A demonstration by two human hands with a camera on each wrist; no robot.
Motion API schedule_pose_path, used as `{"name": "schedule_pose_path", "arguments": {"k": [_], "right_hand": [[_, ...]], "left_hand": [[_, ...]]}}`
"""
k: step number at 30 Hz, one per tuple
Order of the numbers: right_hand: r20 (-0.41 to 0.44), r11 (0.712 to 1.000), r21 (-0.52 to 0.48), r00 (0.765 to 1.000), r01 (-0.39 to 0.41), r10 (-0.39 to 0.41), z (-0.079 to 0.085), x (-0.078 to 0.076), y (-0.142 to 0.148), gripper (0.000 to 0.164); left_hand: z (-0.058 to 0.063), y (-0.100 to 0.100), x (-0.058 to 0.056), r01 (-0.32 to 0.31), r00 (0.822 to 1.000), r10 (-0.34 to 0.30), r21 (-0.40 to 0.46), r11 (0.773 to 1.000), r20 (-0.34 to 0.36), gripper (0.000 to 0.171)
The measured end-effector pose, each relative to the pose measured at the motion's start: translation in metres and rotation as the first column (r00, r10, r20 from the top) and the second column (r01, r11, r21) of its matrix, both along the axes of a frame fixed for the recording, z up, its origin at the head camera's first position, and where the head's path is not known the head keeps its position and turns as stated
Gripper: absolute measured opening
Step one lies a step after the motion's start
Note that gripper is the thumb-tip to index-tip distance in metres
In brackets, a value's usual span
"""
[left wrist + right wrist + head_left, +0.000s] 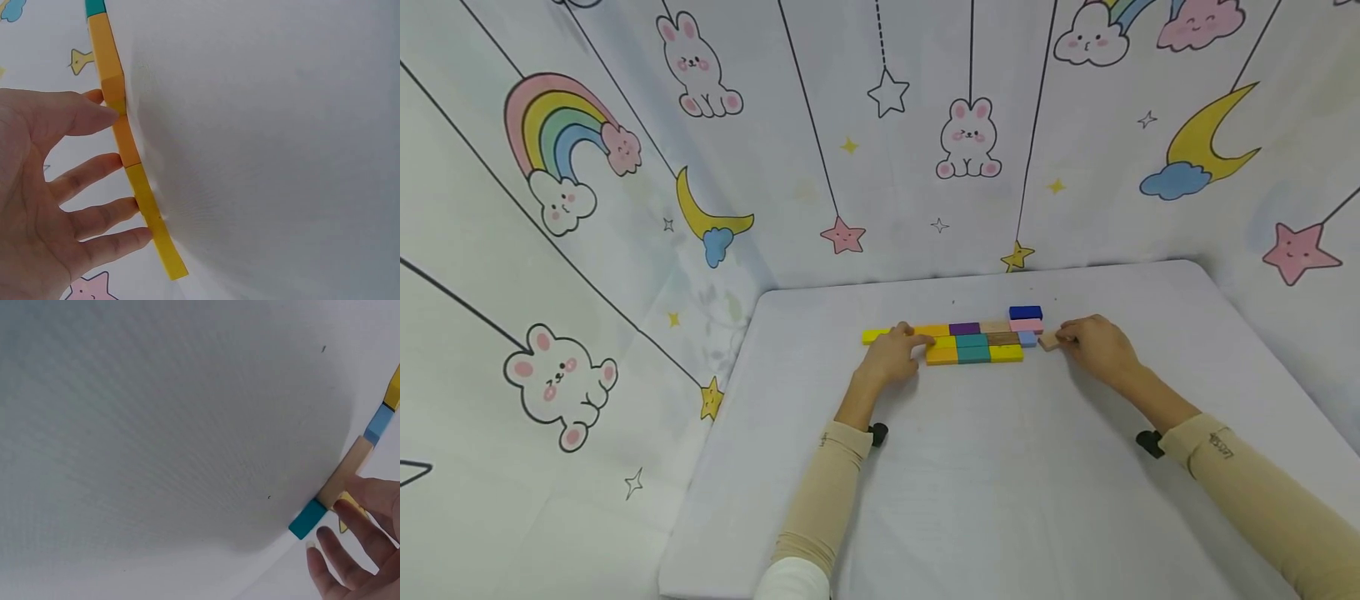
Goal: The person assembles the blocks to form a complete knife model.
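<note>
Flat coloured blocks lie side by side in rows on the white table. My left hand is at the left end of the rows, its fingers fairly straight. In the left wrist view its thumb and fingertips touch the yellow block and the orange block. My right hand pinches a plain wooden block between thumb and finger, beside the light blue block. In the right wrist view, the wooden block appears between a teal block and a blue one; the fingers partly cover it.
Behind the right end of the rows lie a pink block and a dark blue block. Teal, purple and brown blocks sit mid-row. A patterned cloth rises behind the white table.
</note>
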State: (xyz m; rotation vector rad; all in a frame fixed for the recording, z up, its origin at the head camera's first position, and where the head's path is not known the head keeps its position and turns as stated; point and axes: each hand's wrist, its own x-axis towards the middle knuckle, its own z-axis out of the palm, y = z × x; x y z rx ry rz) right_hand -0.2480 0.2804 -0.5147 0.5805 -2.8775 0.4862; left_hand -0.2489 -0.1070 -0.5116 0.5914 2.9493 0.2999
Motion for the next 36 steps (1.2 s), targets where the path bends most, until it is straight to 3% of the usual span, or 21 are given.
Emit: {"name": "schedule_pose_path", "arguments": {"k": [20,36], "right_hand": [[-0.008,0.999,0.043,1.0,-0.01,0.01,-0.005,0.004,0.001,0.02],[-0.014,0.994,0.097,0.998,-0.055,0.057,-0.005,0.022,0.0,0.018]], "left_hand": [[0.0,-0.001,-0.001,0.002,1.0,-0.002,-0.013,1.0,0.003,0.052],[-0.002,-0.001,-0.001,-0.006,1.0,0.006,-0.018,1.0,0.007,0.054]]}}
